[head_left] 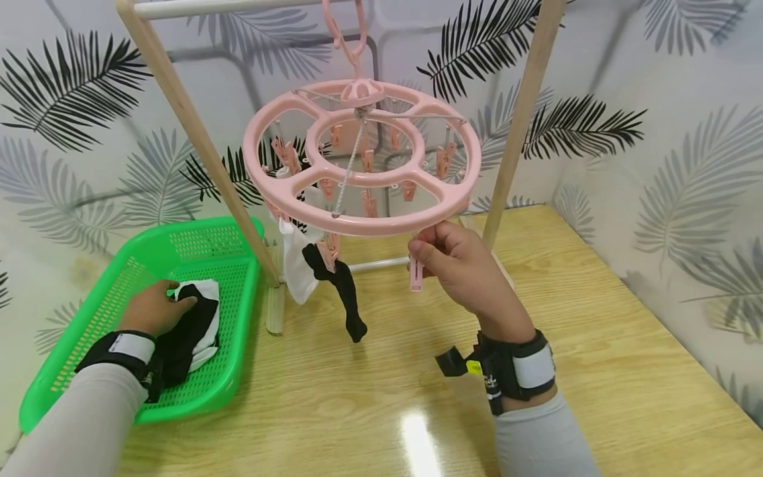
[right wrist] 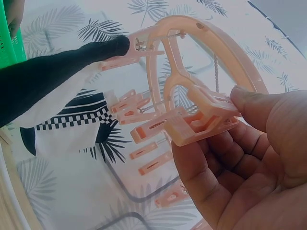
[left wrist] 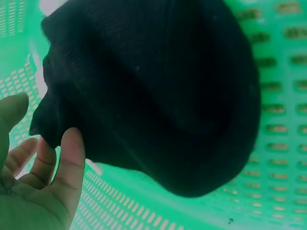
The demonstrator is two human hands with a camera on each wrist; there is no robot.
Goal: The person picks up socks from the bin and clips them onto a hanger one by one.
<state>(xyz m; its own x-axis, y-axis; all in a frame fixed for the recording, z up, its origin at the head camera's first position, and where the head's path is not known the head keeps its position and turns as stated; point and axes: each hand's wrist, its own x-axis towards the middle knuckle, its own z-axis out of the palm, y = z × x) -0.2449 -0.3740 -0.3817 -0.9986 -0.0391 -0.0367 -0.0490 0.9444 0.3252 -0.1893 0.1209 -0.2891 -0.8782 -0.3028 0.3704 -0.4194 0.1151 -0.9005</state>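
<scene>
My left hand (head_left: 153,310) reaches into the green basket (head_left: 249,331), at a black sock (head_left: 186,331) that lies over white cloth (head_left: 207,291). In the left wrist view the fingertips are right at the edge of the black sock (left wrist: 153,96), with the thumb and fingers spread apart. My right hand (head_left: 461,265) pinches a pink clothespin (head_left: 416,273) under the near right rim of the round pink hanger (head_left: 381,228). Seen from the right wrist, thumb and fingers press the handles of that clothespin (right wrist: 204,117), and no cloth is between its jaws.
Other pink clothespins (head_left: 369,203) dangle from the hanger. A black sock (head_left: 346,291) and a white sock with black checks (head_left: 298,265) hang at its left. Wooden posts (head_left: 524,99) and a white top bar (head_left: 220,6) frame it on the wooden table (head_left: 334,411).
</scene>
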